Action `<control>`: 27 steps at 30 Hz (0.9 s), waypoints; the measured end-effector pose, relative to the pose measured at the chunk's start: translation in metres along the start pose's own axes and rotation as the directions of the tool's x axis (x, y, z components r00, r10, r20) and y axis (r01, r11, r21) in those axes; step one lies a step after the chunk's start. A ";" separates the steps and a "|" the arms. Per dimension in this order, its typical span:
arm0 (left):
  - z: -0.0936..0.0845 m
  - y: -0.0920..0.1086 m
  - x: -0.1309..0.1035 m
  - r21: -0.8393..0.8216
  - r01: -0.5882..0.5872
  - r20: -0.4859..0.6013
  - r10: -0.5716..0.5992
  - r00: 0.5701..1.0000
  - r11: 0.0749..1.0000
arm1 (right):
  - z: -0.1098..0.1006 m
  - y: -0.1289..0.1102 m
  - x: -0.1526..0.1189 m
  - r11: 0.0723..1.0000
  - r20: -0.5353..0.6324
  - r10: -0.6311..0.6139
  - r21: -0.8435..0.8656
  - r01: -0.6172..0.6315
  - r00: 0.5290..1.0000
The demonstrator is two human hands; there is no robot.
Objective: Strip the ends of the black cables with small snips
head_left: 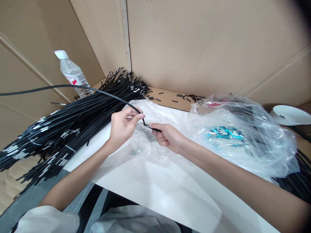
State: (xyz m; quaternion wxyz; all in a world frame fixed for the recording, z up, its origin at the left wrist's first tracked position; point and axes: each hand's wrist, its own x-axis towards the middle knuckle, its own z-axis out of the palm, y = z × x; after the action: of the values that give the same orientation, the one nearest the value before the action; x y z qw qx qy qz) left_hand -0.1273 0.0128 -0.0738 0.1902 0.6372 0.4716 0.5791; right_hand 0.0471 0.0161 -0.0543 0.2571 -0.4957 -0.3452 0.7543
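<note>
Your left hand (pixel 122 126) sits just left of the frame's centre, thumb and forefinger pinched together on the end of a single black cable (pixel 73 86). From that pinch the cable's long axis runs up and to the left in a shallow arc, passes in front of the water bottle (pixel 73 75) and leaves the frame at the left edge; its tip bends down toward your other hand. Your right hand (pixel 167 136) lies just to the right, fingers curled shut around a small dark piece (pixel 153 128) that points left toward the cable's tip; the two hands are almost touching.

Count one bottle, upright at upper left, one white bowl (pixel 290 115) at the right edge, and one large crumpled clear bag (pixel 255 142) at centre right with something turquoise inside. The heap of black cables (pixel 68 126) fanning from lower left up to top centre is too many to count. Short black offcuts (pixel 189 97) lie scattered near the cardboard wall (pixel 206 45).

That wall closes in the back and left. A white sheet (pixel 157 187) under your hands offers open surface toward the bottom of the frame, between your forearms.
</note>
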 end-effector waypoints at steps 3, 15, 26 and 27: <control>0.000 -0.002 0.000 0.012 0.002 0.002 -0.002 1.000 1.000 | -0.002 0.001 -0.002 1.000 -0.027 -0.002 -0.022 0.001 1.000; 0.000 -0.007 0.001 0.010 0.070 -0.072 -0.069 0.995 0.998 | 0.002 0.000 -0.018 0.983 -0.101 -0.120 -0.155 0.103 0.988; 0.000 -0.006 0.000 0.015 0.042 -0.097 -0.041 0.994 0.999 | -0.009 0.007 -0.020 0.631 -0.064 -0.455 -0.727 0.270 0.888; 0.000 -0.006 0.000 0.011 0.046 -0.096 -0.044 0.994 0.999 | -0.008 0.006 -0.019 0.620 -0.065 -0.456 -0.739 0.264 0.887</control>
State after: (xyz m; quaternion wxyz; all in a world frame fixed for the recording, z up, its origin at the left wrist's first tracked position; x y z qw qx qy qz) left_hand -0.1294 0.0157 -0.0780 0.1763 0.5992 0.4981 0.6015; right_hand 0.0615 0.0006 -0.0503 0.2328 -0.5653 -0.6673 0.4254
